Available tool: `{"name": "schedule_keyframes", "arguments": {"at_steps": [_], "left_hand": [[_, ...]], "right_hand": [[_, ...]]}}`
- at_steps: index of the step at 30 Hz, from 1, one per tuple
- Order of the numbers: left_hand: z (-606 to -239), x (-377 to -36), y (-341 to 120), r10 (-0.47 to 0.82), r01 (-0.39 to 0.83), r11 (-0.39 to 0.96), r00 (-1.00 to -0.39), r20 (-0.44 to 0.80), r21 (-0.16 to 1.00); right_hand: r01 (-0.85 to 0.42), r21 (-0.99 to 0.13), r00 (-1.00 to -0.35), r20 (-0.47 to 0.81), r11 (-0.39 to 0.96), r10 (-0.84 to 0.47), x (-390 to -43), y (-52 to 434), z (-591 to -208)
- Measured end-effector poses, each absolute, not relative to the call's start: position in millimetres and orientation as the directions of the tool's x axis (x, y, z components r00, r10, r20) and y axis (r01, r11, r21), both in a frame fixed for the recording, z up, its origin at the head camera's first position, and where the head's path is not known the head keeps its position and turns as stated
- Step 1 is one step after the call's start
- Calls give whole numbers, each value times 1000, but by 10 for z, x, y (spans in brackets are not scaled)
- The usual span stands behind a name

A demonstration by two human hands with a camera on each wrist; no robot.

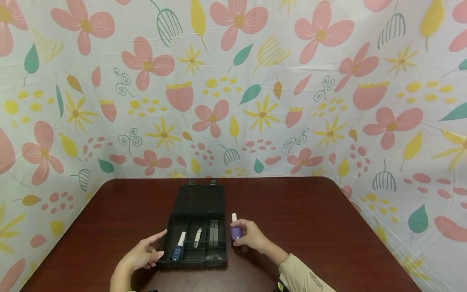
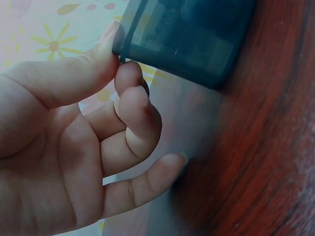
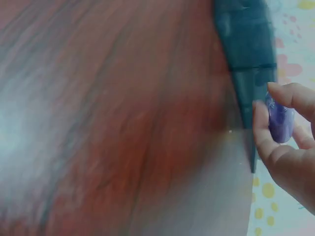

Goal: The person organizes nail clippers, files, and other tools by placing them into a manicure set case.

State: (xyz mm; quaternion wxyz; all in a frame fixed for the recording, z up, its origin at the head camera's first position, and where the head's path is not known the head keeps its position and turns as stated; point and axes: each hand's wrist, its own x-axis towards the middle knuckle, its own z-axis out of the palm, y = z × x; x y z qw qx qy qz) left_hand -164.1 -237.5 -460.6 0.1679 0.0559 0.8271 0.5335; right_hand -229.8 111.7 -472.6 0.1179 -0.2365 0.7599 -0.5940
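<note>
A black divided box [image 1: 198,263] lies with its lid [image 1: 200,198] folded back on the table. My left hand [image 1: 140,253] is at its left front corner, and in the left wrist view the thumb and a fingertip pinch the box's edge [image 2: 187,49]. My right hand [image 1: 251,236] holds a purple nail polish bottle [image 1: 236,232] with a white cap, just right of the box. Inside the box are a dark blue nail polish bottle [image 1: 177,252] in the left compartment, a nail clipper [image 1: 198,237] in the middle and a clear flat piece [image 1: 213,233] at the right.
The box stands on a dark red-brown table [image 1: 292,219]. A floral cloth [image 1: 233,121] hangs behind the table and along both sides. A small front right compartment holds something clear [image 1: 216,257], too faint to name.
</note>
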Motion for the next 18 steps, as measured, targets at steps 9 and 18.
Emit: {"name": "schedule_keyframes", "arguments": {"at_steps": [9, 18], "left_hand": [[-4602, -1642, -2374, 266, -90, 427, -939, -220, 900], [-4604, -1639, -2377, 263, -99, 423, -938, -226, 901]], "right_hand": [[-172, -983, -868, 122, 61, -482, -2336, 1041, -4650], [-130, -991, -897, 127, -20, -423, -2329, 853, -4586]]}}
